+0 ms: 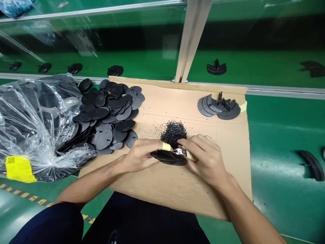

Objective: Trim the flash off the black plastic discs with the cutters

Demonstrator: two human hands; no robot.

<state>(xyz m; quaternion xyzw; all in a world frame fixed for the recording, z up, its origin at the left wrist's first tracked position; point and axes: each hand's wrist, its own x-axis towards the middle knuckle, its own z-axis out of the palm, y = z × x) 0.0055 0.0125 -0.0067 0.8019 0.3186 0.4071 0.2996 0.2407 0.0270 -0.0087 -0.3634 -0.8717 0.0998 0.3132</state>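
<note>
My left hand (pixel 139 155), with yellow tape round a finger, grips the left end of a black oval plastic disc (pixel 171 159). My right hand (pixel 207 157) is closed round a small pair of cutting pliers (pixel 180 152), whose metal jaws meet the disc's upper edge. Whether the jaws have a bit of plastic between them is too small to tell. Just beyond both hands lies a heap of tiny black plastic clippings (pixel 174 133) on the cardboard sheet (pixel 154 189).
Many black oval discs (pixel 124 125) are piled at the left, beside a clear plastic bag (pixel 33 115) holding more, with a yellow label (pixel 20 168). Several overlapping black pieces (pixel 219 106) lie at the back right of the cardboard. A metal post (pixel 191 40) rises behind it.
</note>
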